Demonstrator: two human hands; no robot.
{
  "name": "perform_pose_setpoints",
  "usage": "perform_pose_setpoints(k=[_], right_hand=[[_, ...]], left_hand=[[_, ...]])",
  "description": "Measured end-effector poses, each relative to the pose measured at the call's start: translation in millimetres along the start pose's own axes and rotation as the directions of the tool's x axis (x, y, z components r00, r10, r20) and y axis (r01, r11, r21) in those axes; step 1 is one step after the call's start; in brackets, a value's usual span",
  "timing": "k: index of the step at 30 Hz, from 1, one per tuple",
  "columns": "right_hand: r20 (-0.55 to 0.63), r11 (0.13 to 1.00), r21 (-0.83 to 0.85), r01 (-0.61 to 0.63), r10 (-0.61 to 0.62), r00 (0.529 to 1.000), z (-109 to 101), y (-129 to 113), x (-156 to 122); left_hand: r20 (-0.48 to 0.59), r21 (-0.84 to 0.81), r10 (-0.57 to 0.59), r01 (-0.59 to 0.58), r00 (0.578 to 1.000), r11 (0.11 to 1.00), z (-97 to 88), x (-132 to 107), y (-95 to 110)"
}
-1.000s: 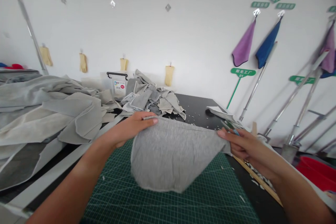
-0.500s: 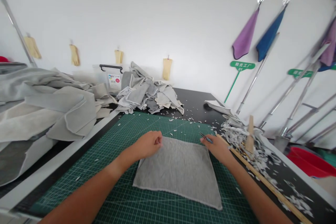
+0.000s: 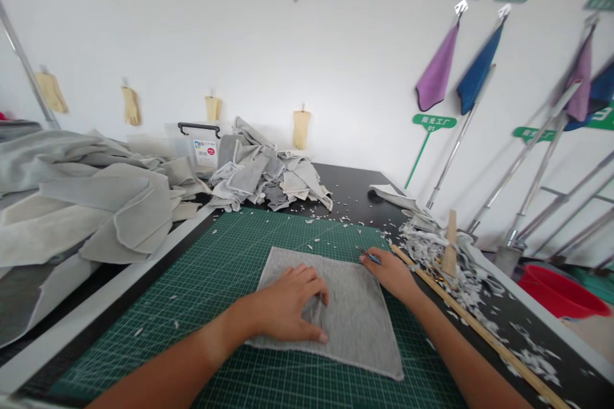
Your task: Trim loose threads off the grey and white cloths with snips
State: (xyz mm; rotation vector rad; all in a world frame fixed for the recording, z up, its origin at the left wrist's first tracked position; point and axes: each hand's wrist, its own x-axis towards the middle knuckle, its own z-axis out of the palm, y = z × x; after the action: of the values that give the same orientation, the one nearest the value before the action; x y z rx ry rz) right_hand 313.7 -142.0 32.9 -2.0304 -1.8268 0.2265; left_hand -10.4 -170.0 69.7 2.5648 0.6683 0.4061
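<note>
A squarish piece of grey cloth (image 3: 355, 307) lies flat on the green cutting mat (image 3: 211, 307). My left hand (image 3: 292, 303) rests on the cloth's left half, thumb and fingers apart, and the fabric wrinkles slightly between them. At the far right corner of the cloth, my right hand (image 3: 391, 271) is closed round small blue-handled thread snips (image 3: 371, 257). Their thin metal tips point left, over the cloth's far edge. Part of the snips is hidden in the fingers.
Large grey fabric pieces (image 3: 105, 204) are heaped at left. Beside a clear box (image 3: 205, 152) sits a pile of cloth scraps (image 3: 268, 169). A wooden strip (image 3: 470, 319) and trimmings (image 3: 432, 243) lie at right. Past the table edge stands a red basin (image 3: 556, 294).
My left hand has come down from the cloth's far left corner onto its left half, and its fingers have spread. My right hand still holds the snips at the far right corner.
</note>
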Motion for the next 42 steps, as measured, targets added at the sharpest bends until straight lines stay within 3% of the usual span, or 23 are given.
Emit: perform_pose_setpoints(k=[9,18,28,42], right_hand=[[-0.019,1.000,-0.022,0.005,-0.006,1.000,4,4,1],[-0.026,0.999,-0.022,0.033,-0.033,0.999,3,3,0],[-0.026,0.999,-0.002,0.032,-0.032,0.999,4,3,-1],[-0.012,0.999,-0.024,0.030,-0.030,0.999,3,2,0]], left_hand=[[0.046,0.048,0.027,-0.029,0.999,0.998,3.7,-3,16],[-0.008,0.063,0.040,-0.040,0.999,0.997,-3.5,-2,26],[0.039,0.113,0.049,-0.053,0.998,0.992,-4.8,-5,26],[0.056,0.024,0.069,-0.070,0.996,0.997,-11.4,-13,24]])
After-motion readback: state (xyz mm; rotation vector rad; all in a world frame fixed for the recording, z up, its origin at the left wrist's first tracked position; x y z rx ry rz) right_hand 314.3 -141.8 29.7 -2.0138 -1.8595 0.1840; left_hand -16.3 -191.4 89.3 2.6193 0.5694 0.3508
